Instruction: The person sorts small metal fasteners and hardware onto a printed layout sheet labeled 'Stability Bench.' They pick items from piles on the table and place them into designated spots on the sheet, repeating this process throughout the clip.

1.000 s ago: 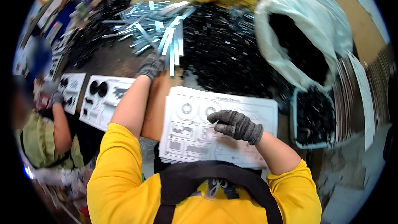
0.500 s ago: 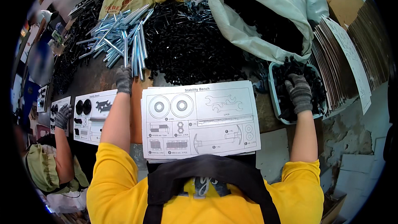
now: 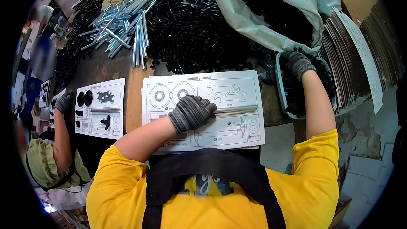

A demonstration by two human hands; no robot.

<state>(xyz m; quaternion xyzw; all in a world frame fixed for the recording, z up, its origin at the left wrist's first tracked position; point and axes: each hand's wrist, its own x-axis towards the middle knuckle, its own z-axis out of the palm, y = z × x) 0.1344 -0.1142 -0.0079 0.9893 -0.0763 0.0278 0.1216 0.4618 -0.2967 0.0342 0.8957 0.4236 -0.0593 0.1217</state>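
A stack of white printed sheets (image 3: pixel 169 80) with part drawings lies in front of me. Over its middle my left hand (image 3: pixel 193 112), in a grey striped glove, is closed around the left end of a silvery metal tube (image 3: pixel 237 109). The tube lies along a row of the top sheet, its right end near the paper's edge. My gloved right hand (image 3: pixel 299 64) reaches into a pale blue plastic tub (image 3: pixel 280 89) of black parts (image 3: pixel 324 83). Its fingertips are lost among the dark parts, so their grip is hidden.
Beyond the sheets lie a pile of metal tubes (image 3: pixel 123 27) and a heap of black bolts (image 3: pixel 190 38). A white sack (image 3: pixel 250 30) opens above the tub; stacked cardboard (image 3: pixel 345 63) stands right. At left, a co-worker's gloved hand (image 3: pixel 62 102) is near another parts sheet (image 3: pixel 114 91).
My left hand has come from the tube pile to the sheets, bringing a metal tube. My right hand has moved to the tub's far side. A black part now lies on the co-worker's sheet.
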